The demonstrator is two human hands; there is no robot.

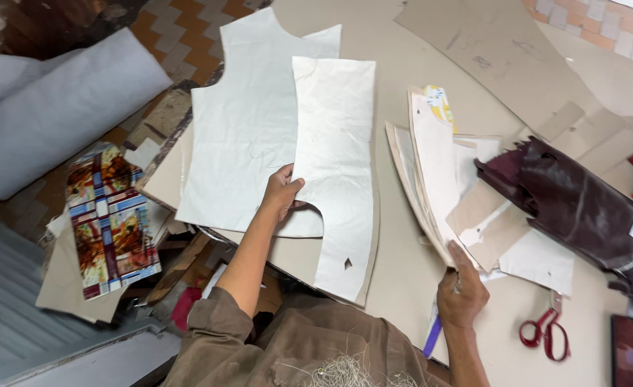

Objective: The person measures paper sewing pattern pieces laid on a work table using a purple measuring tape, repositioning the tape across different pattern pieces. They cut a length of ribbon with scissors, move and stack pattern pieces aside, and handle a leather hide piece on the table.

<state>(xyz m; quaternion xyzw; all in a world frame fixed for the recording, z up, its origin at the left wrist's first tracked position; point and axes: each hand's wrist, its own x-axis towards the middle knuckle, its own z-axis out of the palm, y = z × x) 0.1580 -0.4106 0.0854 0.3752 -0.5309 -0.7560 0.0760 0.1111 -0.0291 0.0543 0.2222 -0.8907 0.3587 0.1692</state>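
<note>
My left hand [282, 192] grips the edge of a narrow white paper pattern piece [338, 165] that lies over a wider white pattern piece [248, 122] on the work table [402, 279]. My right hand [461, 290] holds the near edge of a stack of white and brown card pattern pieces [438, 165], tipping it up on its side. A dark maroon leather piece [578, 204] lies just right of that stack.
Red-handled scissors [545, 331] and a dark phone [630, 350] lie at the near right. Large brown card sheets [502, 50] cover the far table. Off the left edge are a grey fabric roll [58, 107], a colourful printed sheet [108, 222] and tiled floor.
</note>
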